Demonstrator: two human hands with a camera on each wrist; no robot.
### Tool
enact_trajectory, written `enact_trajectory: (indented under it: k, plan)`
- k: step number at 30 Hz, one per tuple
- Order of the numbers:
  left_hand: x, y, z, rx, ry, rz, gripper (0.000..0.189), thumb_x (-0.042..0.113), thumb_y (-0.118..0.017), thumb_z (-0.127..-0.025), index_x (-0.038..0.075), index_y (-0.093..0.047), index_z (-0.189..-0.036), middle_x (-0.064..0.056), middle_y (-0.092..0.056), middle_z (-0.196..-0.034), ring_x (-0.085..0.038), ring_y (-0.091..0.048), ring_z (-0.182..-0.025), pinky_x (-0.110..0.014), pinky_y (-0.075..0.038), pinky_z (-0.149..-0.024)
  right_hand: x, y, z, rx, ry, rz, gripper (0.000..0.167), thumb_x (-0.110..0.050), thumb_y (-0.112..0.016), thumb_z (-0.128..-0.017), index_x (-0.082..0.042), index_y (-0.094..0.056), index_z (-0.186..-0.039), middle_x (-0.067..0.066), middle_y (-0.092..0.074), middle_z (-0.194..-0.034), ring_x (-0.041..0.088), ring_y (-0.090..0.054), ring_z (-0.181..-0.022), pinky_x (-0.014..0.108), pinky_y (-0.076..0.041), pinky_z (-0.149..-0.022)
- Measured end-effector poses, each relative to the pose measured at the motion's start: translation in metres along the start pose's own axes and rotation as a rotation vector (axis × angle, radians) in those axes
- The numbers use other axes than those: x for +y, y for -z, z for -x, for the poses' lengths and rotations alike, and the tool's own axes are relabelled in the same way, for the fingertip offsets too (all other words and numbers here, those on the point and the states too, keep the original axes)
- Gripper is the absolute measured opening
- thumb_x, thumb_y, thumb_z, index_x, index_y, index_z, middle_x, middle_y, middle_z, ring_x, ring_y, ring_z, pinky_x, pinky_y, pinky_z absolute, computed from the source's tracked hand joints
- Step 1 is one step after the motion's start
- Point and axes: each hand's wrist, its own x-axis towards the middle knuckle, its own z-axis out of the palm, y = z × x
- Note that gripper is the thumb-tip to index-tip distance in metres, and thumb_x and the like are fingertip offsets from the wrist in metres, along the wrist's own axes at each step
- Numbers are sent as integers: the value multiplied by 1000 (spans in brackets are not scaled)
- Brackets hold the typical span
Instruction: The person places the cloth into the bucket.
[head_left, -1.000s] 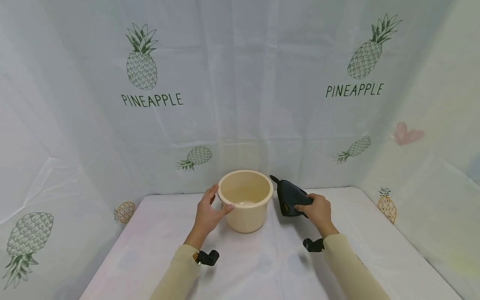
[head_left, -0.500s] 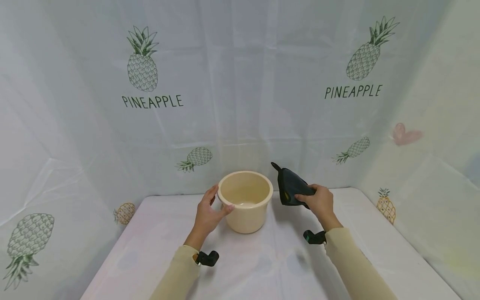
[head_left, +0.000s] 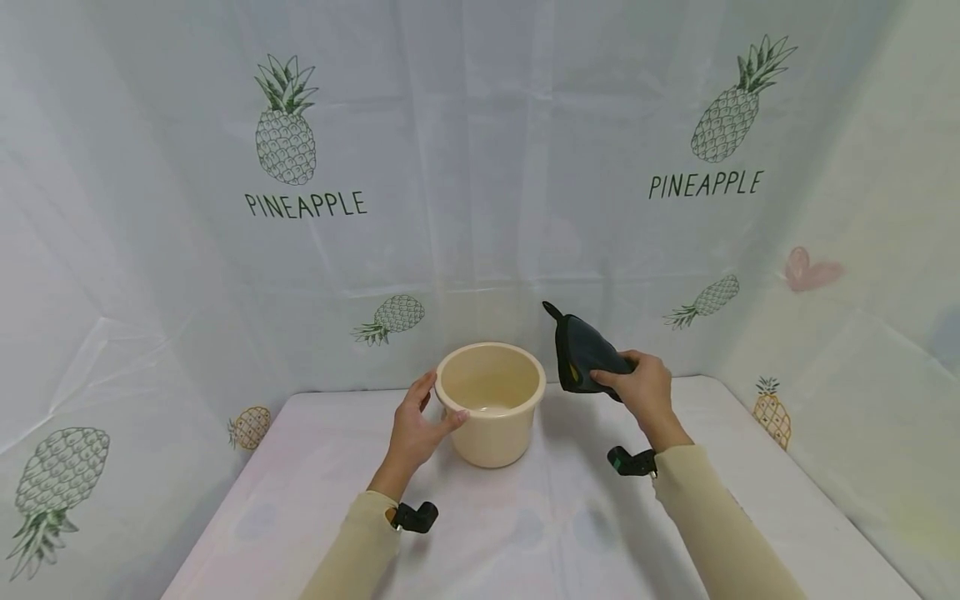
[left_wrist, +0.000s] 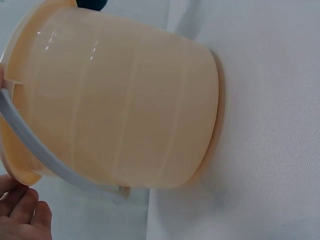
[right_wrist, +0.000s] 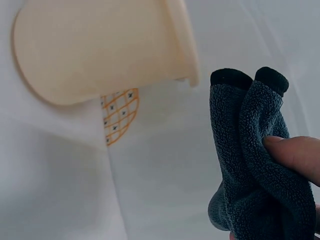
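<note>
A cream plastic bucket [head_left: 491, 429] stands upright on the table, its grey handle [left_wrist: 47, 155] hanging down the side in the left wrist view. My left hand [head_left: 417, 429] grips its rim from the left, thumb at the front and fingers round the far side. To the right of the bucket, my right hand [head_left: 643, 387] pinches a folded dark blue-green towel [head_left: 588, 354] with black edging and a loop at its tip. The towel is held above the table, its loop end pointing up and left. In the right wrist view the thumb presses on the terry towel [right_wrist: 250, 150].
A pale cloth covers the table [head_left: 322, 467]. Behind it hangs a white curtain [head_left: 487, 167] printed with pineapples, and similar sheets [head_left: 885, 358] close off both sides. A black camera [head_left: 415, 517] is strapped at each wrist.
My right hand has raised the towel off the table, moving upward and slightly to the right. The left hand and the bucket have stayed in place.
</note>
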Motion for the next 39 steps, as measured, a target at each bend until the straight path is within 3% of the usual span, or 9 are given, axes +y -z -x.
enact_trajectory:
  k: [22, 39]
  plan:
    - [-3, 2, -2, 10, 22, -10, 99, 29, -93, -82, 2, -40, -161, -13, -38, -167, -35, -35, -154, -47, -33, -125, -20, 11, -3, 8, 1, -83, 64, -28, -82, -93, 7, -59, -141, 30, -61, -135, 44, -61, -120, 56, -56, -102]
    - [-2, 2, -2, 6, 11, 7, 98, 28, -93, -82, 1, -40, -160, -14, -39, -166, -36, -35, -153, -49, -32, -126, -38, -9, -2, 6, 15, -139, 58, -23, -82, -93, 6, -61, -139, 27, -63, -131, 42, -63, -117, 53, -57, -103]
